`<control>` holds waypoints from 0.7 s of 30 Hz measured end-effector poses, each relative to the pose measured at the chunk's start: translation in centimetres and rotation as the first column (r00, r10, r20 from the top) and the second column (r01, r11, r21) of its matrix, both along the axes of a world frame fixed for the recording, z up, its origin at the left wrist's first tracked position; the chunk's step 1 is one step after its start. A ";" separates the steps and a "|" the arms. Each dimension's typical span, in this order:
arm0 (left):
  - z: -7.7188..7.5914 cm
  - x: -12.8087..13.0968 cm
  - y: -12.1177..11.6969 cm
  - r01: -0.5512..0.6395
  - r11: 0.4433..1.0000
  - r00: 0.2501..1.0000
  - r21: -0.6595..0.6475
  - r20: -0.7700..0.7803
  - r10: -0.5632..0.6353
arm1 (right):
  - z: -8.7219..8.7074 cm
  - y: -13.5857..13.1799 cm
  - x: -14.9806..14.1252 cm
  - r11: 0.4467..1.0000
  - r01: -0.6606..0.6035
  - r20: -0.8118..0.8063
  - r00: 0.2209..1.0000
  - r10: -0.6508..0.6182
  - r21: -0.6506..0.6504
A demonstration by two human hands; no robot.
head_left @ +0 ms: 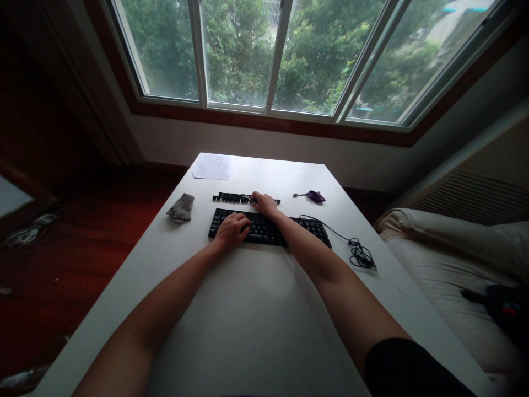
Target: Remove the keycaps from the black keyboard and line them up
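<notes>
Keyboard (264, 229) lies across the worktop (256, 309), probably light and stiff, best lifted by its short ends. From the left: grey cloth (181, 208); left hand (235, 229), half-curled on the keys, any grip unclear; keycaps (227, 197) in a row beyond, likely hard, slippery, best pinched by their sides; right hand (264, 204), fingers bent at that row, hold unclear; purple-ended tool (314, 196); coiled cable (361, 256).

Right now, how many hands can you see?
2: the left hand is on the black keyboard, and the right hand is at the row of black keycaps beyond it.
</notes>
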State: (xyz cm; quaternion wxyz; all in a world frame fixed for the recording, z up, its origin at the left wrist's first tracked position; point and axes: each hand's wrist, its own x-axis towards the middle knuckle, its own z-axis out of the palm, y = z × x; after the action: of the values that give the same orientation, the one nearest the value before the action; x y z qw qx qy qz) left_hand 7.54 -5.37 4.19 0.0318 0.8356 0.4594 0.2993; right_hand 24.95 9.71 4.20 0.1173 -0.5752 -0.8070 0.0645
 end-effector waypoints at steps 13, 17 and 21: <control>0.0 0.1 0.1 0.000 1.000 1.000 -0.005 0.000 0.000 | 1.4 -2.9 1.8 0.994 -0.096 -0.521 0.847 0.106 0.045; 0.0 0.1 0.0 0.008 1.000 1.000 0.000 0.006 -0.008 | 2.1 -4.5 3.2 0.989 -0.145 -0.599 0.790 0.135 0.031; 0.1 0.2 -0.1 0.002 1.000 1.000 0.000 0.021 -0.002 | 2.2 -5.4 4.7 0.990 -0.141 -0.652 0.751 0.100 -0.010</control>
State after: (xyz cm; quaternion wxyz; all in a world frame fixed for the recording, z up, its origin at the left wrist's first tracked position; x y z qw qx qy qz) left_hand 7.74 -5.48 4.30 0.0368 0.8330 0.4581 0.3080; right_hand 29.64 4.26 6.35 0.3685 -0.4670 -0.7493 0.2910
